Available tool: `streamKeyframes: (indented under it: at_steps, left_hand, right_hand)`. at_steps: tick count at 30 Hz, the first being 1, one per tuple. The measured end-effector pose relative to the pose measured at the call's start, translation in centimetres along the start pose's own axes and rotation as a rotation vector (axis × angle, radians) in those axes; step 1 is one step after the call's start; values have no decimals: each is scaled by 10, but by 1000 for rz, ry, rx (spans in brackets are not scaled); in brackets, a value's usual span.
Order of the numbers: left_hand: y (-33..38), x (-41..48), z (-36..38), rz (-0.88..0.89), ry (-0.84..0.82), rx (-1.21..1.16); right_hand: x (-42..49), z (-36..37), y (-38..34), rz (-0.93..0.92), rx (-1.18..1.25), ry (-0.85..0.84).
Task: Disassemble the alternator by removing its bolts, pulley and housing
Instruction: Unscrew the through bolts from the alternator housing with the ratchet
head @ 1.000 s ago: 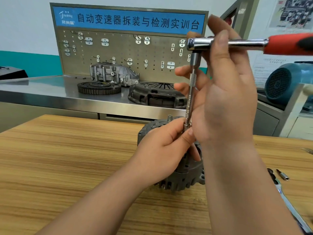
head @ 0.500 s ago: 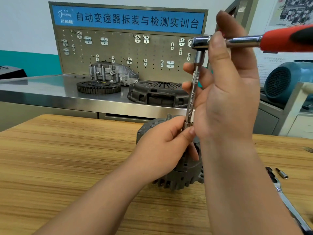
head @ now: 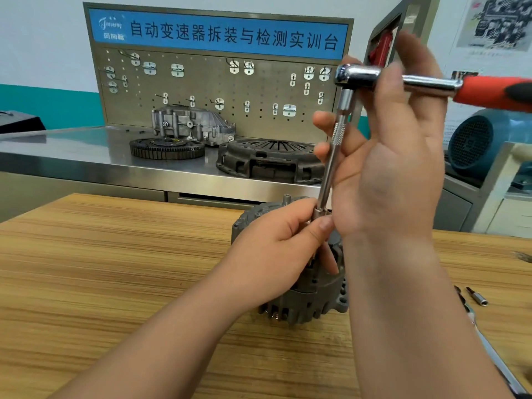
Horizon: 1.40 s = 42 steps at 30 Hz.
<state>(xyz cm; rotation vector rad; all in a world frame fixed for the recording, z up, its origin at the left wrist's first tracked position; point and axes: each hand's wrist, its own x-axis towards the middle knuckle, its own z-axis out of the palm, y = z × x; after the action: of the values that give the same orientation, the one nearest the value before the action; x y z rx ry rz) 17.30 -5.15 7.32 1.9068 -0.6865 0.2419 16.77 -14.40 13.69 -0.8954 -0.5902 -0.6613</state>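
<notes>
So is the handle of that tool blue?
No, the handle is red with a black patch, and the right hand steadies the tool's silver shaft.

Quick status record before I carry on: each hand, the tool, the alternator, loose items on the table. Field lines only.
left hand: pinching the lower end of the extension bar at the alternator top
right hand: loosely around the bar, palm towards camera
ratchet: red handle pointing right, extension bar roughly upright
alternator: standing on the wooden table
loose items: small bit and wrench, right of the alternator
</notes>
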Motion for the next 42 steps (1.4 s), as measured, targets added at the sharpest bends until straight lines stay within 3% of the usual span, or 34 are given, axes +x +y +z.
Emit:
streamKeyframes:
  at_steps: [3,9,16,19,25,29,32,37,39,42]
  left_hand:
    - [1,0,-1,-33,-2,0]
    - [3,0,-1,-50,3,-1]
    - [1,0,0,-46,18,-26]
    - [0,1,0,-33,17,-33]
    - [-2,-1,-1,0,13,-35]
    - [-1,-1,-2,-9,-1,-23]
    - [0,0,-1,-13,2,12]
    - [-2,0,-1,-46,6,21]
    - [-2,0,0,-38,7,12]
    - [0,-1,1,-20,18,-15]
  right_hand:
    - [-2,2,0,-135,-125,-65]
    - [-2,2,-1,-171,-229,-92]
    - [-4,4,-1,-366,-457,-128]
    - [-4,5,0,-289,-406,-87]
    - [0,3,-2,23,-69,-45]
    - [2,1,-3,81,13,-63]
    - [1,0,-3,-54,-136,-86]
    - [2,-2,1,-512,-657,-132]
    - [2,-2,2,-491,-661,-109]
    - [0,0,-1,-276,-464,-58]
